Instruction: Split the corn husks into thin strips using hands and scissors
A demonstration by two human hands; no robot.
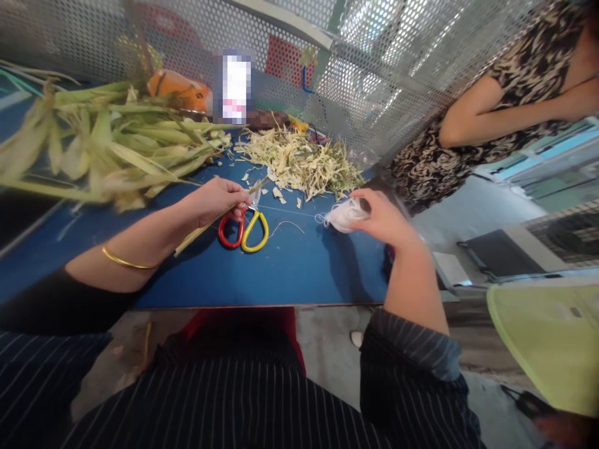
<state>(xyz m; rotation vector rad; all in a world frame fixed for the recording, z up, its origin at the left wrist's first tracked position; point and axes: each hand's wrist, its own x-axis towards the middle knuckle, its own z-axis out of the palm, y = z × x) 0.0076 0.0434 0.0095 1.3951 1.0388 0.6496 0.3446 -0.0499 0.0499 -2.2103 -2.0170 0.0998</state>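
My left hand [222, 202] pinches a thin strip of pale green husk [191, 239] and the thread near the scissors. In my right hand [386, 218] is a ball of white thread [344, 215], held above the table's right part. A fine white thread [290, 211] runs taut between the two hands. Scissors with one red and one yellow handle [262, 240] lie on the blue table [299, 274], partly under my left fingers. Right of them curls a loose thread end [287, 223]. Behind is a heap of cut husk scraps [304, 162].
Long husks [107, 143] cover the table's back left. An orange bag [180, 90] and a blurred-out upright bright object [234, 87] stand behind them against a perforated metal panel [365, 68]. A person with folded arms [496, 112] is at the right, near a yellow-green chair [552, 343].
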